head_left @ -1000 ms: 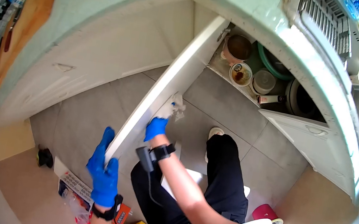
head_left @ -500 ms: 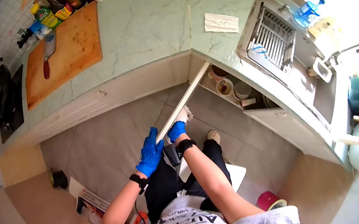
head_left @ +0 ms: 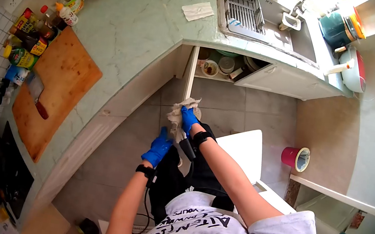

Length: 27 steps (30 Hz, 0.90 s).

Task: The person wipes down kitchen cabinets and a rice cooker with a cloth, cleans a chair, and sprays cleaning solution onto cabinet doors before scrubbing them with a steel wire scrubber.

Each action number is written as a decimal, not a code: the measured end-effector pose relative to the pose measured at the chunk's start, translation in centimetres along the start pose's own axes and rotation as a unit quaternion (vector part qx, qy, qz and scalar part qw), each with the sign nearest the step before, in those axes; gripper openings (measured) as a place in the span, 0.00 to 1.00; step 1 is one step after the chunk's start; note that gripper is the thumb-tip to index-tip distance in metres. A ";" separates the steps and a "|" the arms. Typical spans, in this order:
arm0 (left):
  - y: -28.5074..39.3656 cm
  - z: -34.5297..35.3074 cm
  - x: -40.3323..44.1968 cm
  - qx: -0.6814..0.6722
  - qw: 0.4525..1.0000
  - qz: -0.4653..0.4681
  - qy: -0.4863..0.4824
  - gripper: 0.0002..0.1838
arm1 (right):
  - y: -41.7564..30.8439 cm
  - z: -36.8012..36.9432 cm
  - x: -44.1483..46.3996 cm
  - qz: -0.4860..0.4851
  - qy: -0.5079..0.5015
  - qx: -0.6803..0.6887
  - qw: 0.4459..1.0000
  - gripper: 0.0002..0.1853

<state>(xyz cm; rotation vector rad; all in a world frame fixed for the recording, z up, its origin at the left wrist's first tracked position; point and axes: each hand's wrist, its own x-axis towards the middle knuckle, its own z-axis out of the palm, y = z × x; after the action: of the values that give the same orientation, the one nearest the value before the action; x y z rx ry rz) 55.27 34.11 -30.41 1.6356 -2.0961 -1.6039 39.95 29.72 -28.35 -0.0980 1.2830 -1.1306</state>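
Observation:
My right hand (head_left: 189, 119), in a blue glove, is closed on a crumpled greyish-white rag (head_left: 176, 122). The rag lies against the edge of an open white cabinet door (head_left: 191, 75) and hides its near end. To the lower left, my left hand (head_left: 158, 148), also gloved in blue, has its fingers stretched out. It seems to hold nothing; whether it touches the door behind the rag cannot be seen. Behind the door is the open cabinet, with a round tub (head_left: 210, 68) and other containers on its shelf.
A green counter (head_left: 135, 14) curves around the front. On it are a cutting board (head_left: 62, 81) with a cleaver (head_left: 38, 98), several bottles, a folded tissue (head_left: 197, 11) and a sink (head_left: 304, 41). A white stool (head_left: 244, 149) and a pink bin (head_left: 295, 158) stand at right.
The view has turned and shifted. My left hand has come away from the door's edge. The right hand has brought the rag up over the door edge, where more of the rag shows.

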 end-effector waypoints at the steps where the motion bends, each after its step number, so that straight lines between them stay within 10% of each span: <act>1: -1.5 -1.0 -1.0 -0.016 1.000 -0.015 0.004 0.29 | 1.3 -0.2 1.1 0.000 0.003 0.003 1.000 0.27; 12: -13.4 -3.2 -6.4 -0.132 0.979 -0.157 0.018 0.25 | 5.0 -2.1 -0.4 -0.263 0.122 -0.273 0.917 0.27; 14: -12.5 -3.1 -6.9 -0.108 0.981 -0.157 0.037 0.23 | 7.0 -3.7 3.3 -0.524 0.271 -0.514 0.623 0.24; 15: -8.8 -4.9 -7.1 -0.098 0.986 -0.132 0.019 0.23 | 3.3 -1.2 -1.2 -0.207 0.178 -0.366 0.890 0.22; 27: -4.9 -4.5 -0.8 -0.120 0.993 -0.019 -0.015 0.23 | 0.6 -4.5 -2.2 -0.166 0.149 -0.427 0.876 0.27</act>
<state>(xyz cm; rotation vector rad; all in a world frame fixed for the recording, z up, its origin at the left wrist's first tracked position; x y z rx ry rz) 61.57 32.06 -31.48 1.5897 -1.8102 -1.8205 37.05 33.85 -28.83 -0.8586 2.0318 -0.7910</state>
